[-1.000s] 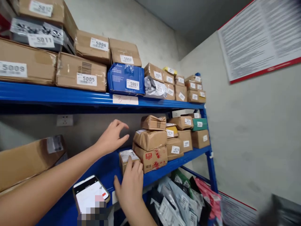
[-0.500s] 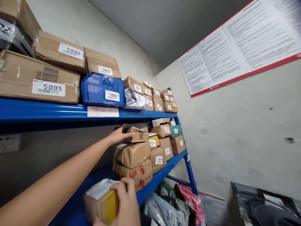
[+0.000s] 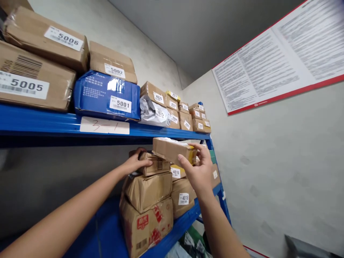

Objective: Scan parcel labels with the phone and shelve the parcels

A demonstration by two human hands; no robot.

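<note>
My right hand grips a flat cardboard box by its yellow-taped end, thumb in front and fingers over the far side. White film or a label covers its top. It is raised just under the upper shelf, over the stacked parcels. My left hand is closed around the left end of a small brown box, which tops a stack. Beneath that lie a taped brown parcel and a larger carton with red print. Beside the stack are a yellow parcel marked 4016 and a brown one marked 4018.
The blue upper shelf runs close above both hands, carrying numbered boxes, among them a blue box marked 5001. A blue rack post stands at the right. Bagged parcels lie below. A printed notice hangs on the wall.
My right hand has lifted the yellow-ended box from low in front up to the top of the stack. My left hand stays on the small box. The view has shifted closer to the shelf.
</note>
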